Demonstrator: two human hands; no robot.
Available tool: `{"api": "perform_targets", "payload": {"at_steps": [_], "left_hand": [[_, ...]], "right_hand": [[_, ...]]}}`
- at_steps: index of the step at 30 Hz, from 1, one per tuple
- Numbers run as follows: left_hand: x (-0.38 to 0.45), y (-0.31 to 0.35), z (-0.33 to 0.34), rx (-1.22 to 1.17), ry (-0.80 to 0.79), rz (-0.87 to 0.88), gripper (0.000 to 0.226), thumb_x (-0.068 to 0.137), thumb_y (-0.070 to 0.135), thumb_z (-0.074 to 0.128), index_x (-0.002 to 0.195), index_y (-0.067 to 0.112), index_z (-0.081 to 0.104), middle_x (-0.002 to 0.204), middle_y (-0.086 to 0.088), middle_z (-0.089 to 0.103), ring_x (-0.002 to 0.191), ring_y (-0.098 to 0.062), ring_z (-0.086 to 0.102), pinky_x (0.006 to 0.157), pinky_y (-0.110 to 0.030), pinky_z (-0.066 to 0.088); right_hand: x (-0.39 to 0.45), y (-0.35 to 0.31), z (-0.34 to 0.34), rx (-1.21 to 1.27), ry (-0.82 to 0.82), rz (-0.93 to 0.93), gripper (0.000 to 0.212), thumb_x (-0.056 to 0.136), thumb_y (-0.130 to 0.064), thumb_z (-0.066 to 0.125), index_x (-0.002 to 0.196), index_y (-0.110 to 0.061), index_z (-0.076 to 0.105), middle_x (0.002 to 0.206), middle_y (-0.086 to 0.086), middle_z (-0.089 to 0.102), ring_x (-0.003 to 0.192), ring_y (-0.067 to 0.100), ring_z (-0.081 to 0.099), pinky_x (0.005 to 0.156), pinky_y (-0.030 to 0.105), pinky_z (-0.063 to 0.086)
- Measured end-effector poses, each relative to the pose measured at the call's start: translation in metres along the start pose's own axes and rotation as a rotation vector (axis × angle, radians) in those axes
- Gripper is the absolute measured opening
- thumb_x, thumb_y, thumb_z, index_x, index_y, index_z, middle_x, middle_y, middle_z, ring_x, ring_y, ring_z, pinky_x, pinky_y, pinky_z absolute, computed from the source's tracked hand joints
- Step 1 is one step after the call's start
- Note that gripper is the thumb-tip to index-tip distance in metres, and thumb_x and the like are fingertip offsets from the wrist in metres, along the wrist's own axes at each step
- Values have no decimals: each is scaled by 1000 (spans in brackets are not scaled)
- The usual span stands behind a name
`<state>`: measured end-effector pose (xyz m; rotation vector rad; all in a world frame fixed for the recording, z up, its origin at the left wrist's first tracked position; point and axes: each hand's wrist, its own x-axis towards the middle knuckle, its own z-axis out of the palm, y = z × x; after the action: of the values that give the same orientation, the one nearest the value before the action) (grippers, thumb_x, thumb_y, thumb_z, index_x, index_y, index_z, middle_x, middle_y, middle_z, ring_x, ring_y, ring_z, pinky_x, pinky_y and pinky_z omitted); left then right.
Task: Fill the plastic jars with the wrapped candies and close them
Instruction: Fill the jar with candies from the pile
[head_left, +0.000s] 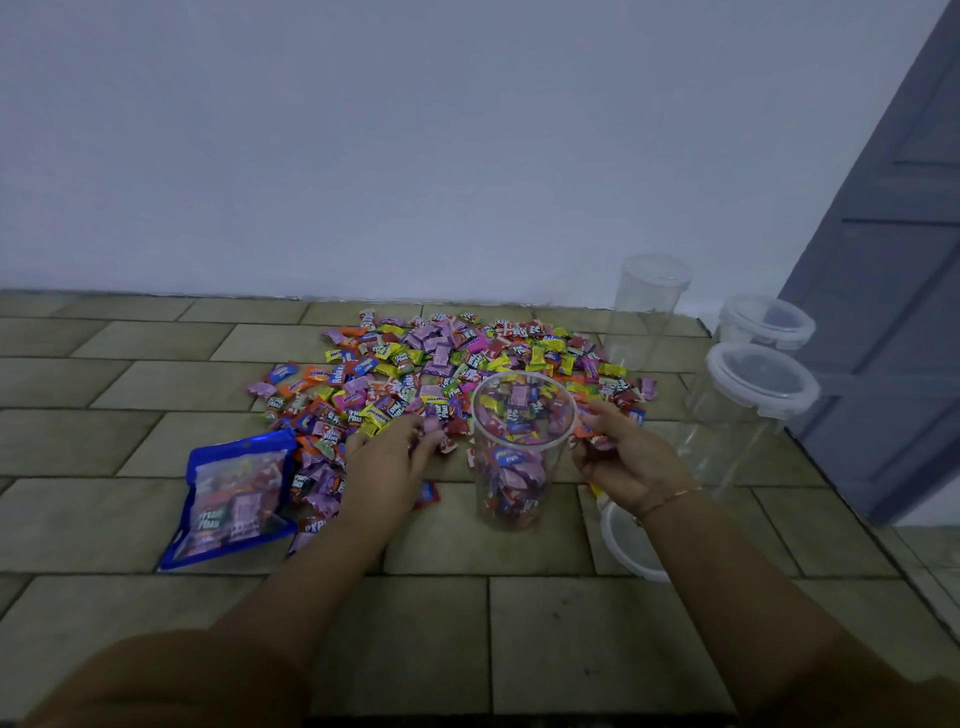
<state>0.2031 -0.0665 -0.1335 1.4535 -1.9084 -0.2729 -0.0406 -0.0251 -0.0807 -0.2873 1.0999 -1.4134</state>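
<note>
I see tiled floor bare on the near side; the wall bounds the candy pile (457, 374) on the far side. The open jar (519, 452), partly filled, stands between the hands. Left hand (387, 467) pinches a pink candy; right hand (626, 457) grips several candies

Clear glossy plastic jar (521, 452); seemingly matt stone floor tiles (571, 639).
</note>
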Motion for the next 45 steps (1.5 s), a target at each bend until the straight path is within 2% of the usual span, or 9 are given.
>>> {"api": "perform_targets", "payload": {"at_steps": [6,10,16,21,27,32,35,38,45], "left_hand": [[24,58,-42,-778,148,-504,31,99,37,41,79,18,54,73,2,50,69,-14,48,62,-30,38],[42,82,-64,-1262,148,-672,20,93,25,45,79,13,51,60,1,43,52,-12,44,49,-25,39],[51,118,-73,-1170,3,-432,45,96,51,35,102,16,63,104,-20,64,95,-16,57,101,-41,40],[63,129,-59,-1106,12,-424,66,83,72,40,118,20,64,112,-15,61,116,-35,53,103,-50,38],[57,115,-34,-1153,-18,-537,104,51,93,44,128,25,57,136,-4,54,125,-23,50,104,-50,40],[53,118,-36,-1100,49,-560,62,89,64,41,133,21,52,131,-3,57,120,-22,54,102,-49,43],[56,113,-35,-1054,83,-510,31,93,57,41,93,31,59,93,5,61,93,-16,58,94,-45,48],[56,109,-37,-1057,94,-491,32,96,51,42,76,27,46,61,-1,52,62,-21,52,66,-35,48],[58,100,-47,-976,57,-327,20,99,42,38,81,35,43,42,-2,55,37,-11,51,40,-16,42]], "right_hand": [[-14,2,-4,337,19,101,22,91,-27,56,82,-8,56,73,11,56,66,20,47,48,23,50],[-14,-1,-4,322,-43,50,10,86,-14,60,79,-8,63,90,10,58,75,18,51,46,19,48],[-22,-18,21,220,-6,-111,17,90,5,50,95,-11,52,83,7,53,64,12,46,40,14,44],[-37,-35,54,171,-55,-292,19,90,6,50,89,-13,52,77,7,53,58,12,46,40,16,40],[-37,-23,77,86,63,-555,25,87,4,58,87,-20,58,84,6,60,67,17,56,56,28,49],[-37,0,84,-99,207,-730,23,91,-7,59,91,-30,54,82,-1,61,72,14,57,68,35,52],[-41,5,89,-151,186,-804,19,92,-8,56,98,-26,52,79,1,57,61,5,53,55,17,48],[-41,9,93,-160,196,-836,17,94,-8,54,106,-19,50,78,3,54,57,2,49,50,10,43],[-35,15,103,-289,200,-893,19,95,-16,54,113,-13,52,76,-4,53,56,-2,46,51,11,41]]}}
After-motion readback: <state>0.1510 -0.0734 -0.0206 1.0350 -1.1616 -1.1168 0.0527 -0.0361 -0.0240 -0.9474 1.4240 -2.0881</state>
